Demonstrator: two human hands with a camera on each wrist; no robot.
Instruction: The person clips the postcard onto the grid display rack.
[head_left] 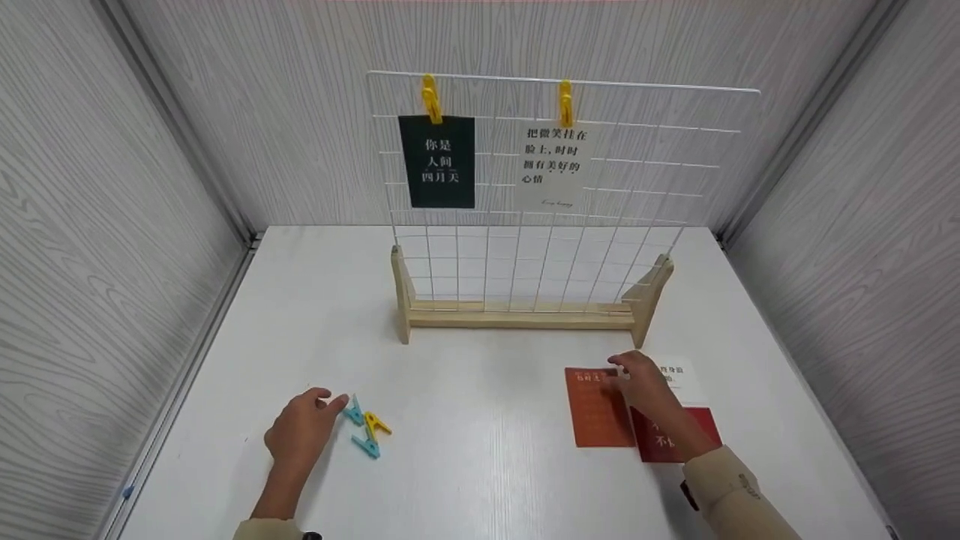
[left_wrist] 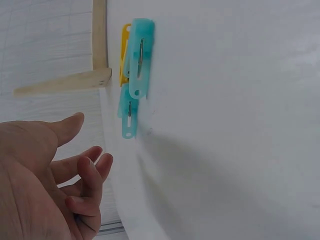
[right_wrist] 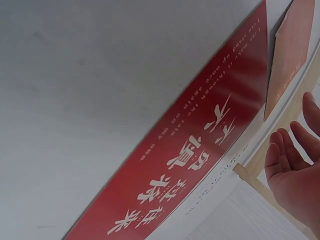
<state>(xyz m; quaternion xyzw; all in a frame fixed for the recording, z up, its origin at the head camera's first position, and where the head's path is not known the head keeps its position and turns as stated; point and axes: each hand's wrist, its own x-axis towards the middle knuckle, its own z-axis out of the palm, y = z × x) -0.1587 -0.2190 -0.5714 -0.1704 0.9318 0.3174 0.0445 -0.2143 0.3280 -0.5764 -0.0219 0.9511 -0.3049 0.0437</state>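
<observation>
The left hand (head_left: 300, 431) holds nothing: its grip is apart, the thumb clear of the loosely bent fingers. Just beside it at 3 o'clock lies a small cluster, with the yellow clip (head_left: 376, 424) in the middle, a far teal clip (head_left: 353, 412) at that one's 10 o'clock and a near teal clip (head_left: 367, 447) at its 7. The right hand (head_left: 646, 386) is bare too, its grip apart, thumb and fingers separated; its fingertips overlap one edge of the orange card (head_left: 596, 416), though I cannot tell whether they touch. That card lies at the hand's 8 o'clock, the dark red card (head_left: 701, 421) at 5, partly beneath the forearm, and a white card (head_left: 682, 381) at 3, partly covered. All these rest on the white worktop (head_left: 480, 397). Farther out, at the right hand's 11 o'clock, a wire grid (head_left: 517, 259) stands in a wooden base (head_left: 517, 321). Toward the grid's 10 o'clock hangs a dark green card (head_left: 442, 193) below one yellow peg (head_left: 430, 99); near 12, a pale card (head_left: 551, 191) below another yellow peg (head_left: 566, 103).
</observation>
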